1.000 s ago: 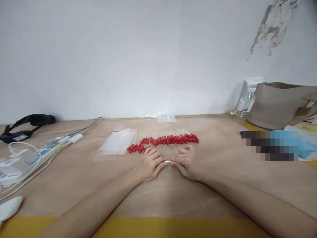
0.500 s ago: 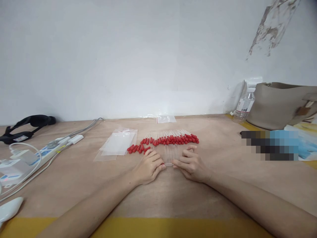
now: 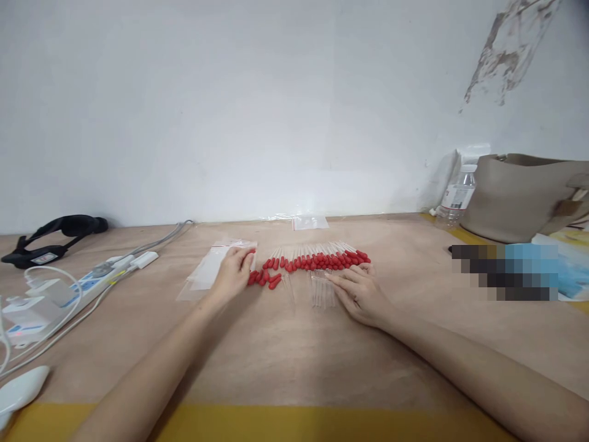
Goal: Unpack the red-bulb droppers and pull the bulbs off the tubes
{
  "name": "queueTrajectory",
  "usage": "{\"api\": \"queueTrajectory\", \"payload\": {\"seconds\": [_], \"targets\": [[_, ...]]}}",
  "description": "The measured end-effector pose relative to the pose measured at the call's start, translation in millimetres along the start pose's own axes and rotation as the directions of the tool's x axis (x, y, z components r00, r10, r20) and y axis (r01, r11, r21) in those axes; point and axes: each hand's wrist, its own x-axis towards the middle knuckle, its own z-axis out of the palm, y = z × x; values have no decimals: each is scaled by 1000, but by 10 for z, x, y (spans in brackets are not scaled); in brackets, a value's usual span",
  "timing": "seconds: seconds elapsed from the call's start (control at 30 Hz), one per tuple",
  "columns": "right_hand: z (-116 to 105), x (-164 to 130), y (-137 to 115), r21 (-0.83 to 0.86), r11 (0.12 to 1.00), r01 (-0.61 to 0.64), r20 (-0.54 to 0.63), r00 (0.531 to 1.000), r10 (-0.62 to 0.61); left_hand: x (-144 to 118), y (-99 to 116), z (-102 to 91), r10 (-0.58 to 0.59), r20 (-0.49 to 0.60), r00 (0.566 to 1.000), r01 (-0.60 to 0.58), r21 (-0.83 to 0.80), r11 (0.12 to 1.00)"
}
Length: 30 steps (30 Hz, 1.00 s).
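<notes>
My left hand (image 3: 235, 268) is closed, its fingertips pinching a red rubber bulb (image 3: 252, 250) that shows only in part. Loose red bulbs (image 3: 263, 278) lie just right of it. My right hand (image 3: 359, 291) has thumb and forefinger closed on a thin clear glass tube (image 3: 319, 276), held crosswise. Below that lie several more clear tubes (image 3: 323, 298), side by side on the table, and a few others (image 3: 288, 291) rest farther left. Behind both hands stretches a row of droppers (image 3: 317, 261), red bulbs toward me and pale stems pointing to the wall.
Clear zip bags (image 3: 202, 276) lie under and beside my left wrist, another small bag (image 3: 310, 223) by the wall. Left are a power strip (image 3: 85, 288) with cables and a black strap-like object (image 3: 55, 239). A plastic bottle (image 3: 458, 196) and a grey-beige bag (image 3: 519, 196) stand right.
My left hand has moved left and away from me, from beside the right hand to the loose bulbs. The right hand has shifted slightly away from me, and the tubes by it lie differently.
</notes>
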Motion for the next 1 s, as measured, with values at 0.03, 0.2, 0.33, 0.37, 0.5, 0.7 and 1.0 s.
{"api": "queueTrajectory", "payload": {"seconds": [0.03,0.2,0.33,0.37,0.5,0.7,1.0], "targets": [[-2,22,-26,2,1000,-11,8,1000,11,50,-119,-33,-26,-4,1000,27,20,999],[5,143,-157,24,999,-26,-12,1000,26,119,-537,-54,-124,77,989,118,82,990],[134,231,-265,4,1000,2,-41,999,-2,71,-580,-14,-213,193,958,195,109,975],[178,252,-294,-16,1000,4,-49,999,-5,59,-555,-18,-233,217,948,208,132,969],[324,337,-412,-126,991,33,-29,999,-37,-14,-283,-77,-81,144,986,51,200,978],[403,367,-543,-165,986,40,53,998,-32,-326,389,1,328,348,878,-373,67,926],[315,287,-674,-41,999,-22,199,979,30,-537,406,271,249,445,860,-303,54,951]]}}
